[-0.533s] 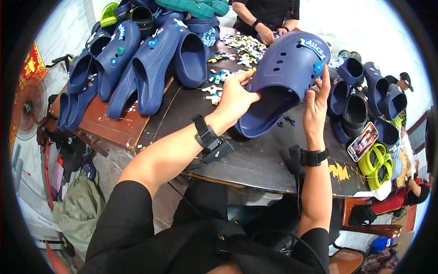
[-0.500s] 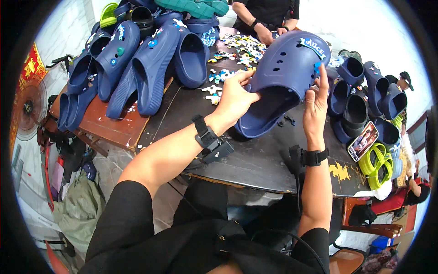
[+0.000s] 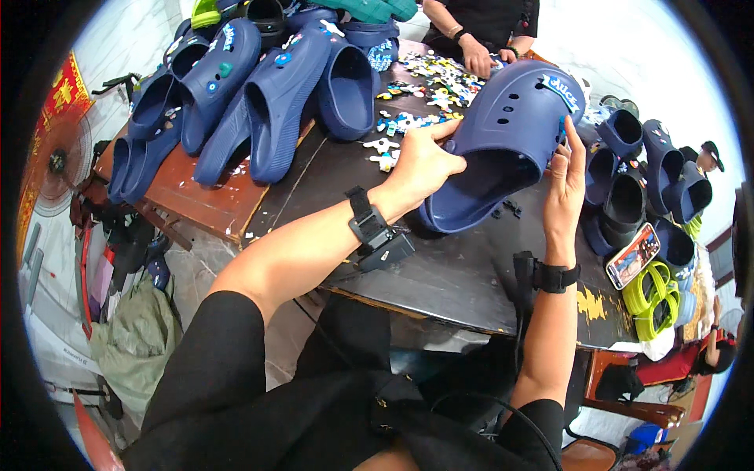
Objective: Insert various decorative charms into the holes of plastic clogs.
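Observation:
A large navy foam clog (image 3: 506,133) lies tilted on the dark table (image 3: 440,275), its toe pointing away and its opening toward me. My left hand (image 3: 420,161) grips its left rim beside the opening. My right hand (image 3: 564,184) rests its fingertips on the clog's right side, next to a blue charm near the heel strap. Both wrists wear black bands. Small black studs (image 3: 510,208) sit on the table under the clog.
Several navy clogs (image 3: 267,94) lie in rows at the far left. Colourful shoe charms (image 3: 416,94) are scattered behind the clog. More dark clogs (image 3: 644,180), a phone (image 3: 632,255) and green straps (image 3: 652,290) sit at right. Another person's hands (image 3: 475,55) work across the table.

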Action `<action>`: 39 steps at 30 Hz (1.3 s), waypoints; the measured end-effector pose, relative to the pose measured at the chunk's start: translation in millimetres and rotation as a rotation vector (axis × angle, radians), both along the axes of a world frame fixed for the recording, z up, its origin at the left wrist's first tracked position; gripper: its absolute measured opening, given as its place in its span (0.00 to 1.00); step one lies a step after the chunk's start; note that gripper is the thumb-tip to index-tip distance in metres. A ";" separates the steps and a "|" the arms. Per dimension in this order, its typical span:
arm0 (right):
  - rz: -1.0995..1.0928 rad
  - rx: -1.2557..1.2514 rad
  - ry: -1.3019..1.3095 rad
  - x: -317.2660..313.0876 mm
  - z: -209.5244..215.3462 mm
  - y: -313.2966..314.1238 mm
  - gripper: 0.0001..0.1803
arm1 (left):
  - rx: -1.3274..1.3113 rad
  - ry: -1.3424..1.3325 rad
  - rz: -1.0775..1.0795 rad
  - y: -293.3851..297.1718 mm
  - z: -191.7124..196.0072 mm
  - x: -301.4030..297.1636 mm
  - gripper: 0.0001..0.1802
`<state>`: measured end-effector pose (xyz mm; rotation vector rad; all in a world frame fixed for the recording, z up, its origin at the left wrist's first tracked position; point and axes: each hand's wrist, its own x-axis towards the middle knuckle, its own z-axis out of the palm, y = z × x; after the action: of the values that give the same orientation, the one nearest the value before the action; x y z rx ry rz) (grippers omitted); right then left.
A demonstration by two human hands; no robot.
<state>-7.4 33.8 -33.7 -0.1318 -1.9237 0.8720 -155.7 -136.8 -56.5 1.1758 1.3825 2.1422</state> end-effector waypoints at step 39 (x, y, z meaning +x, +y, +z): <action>0.202 -0.861 0.030 -8.8 -26.0 25.7 0.44 | -0.783 1.009 0.148 -10.1 -35.2 -121.8 0.25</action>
<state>-16.1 59.5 -59.7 -0.4326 -1.4302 1.7820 -277.5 -146.9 -91.7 1.8502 2.4143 0.7583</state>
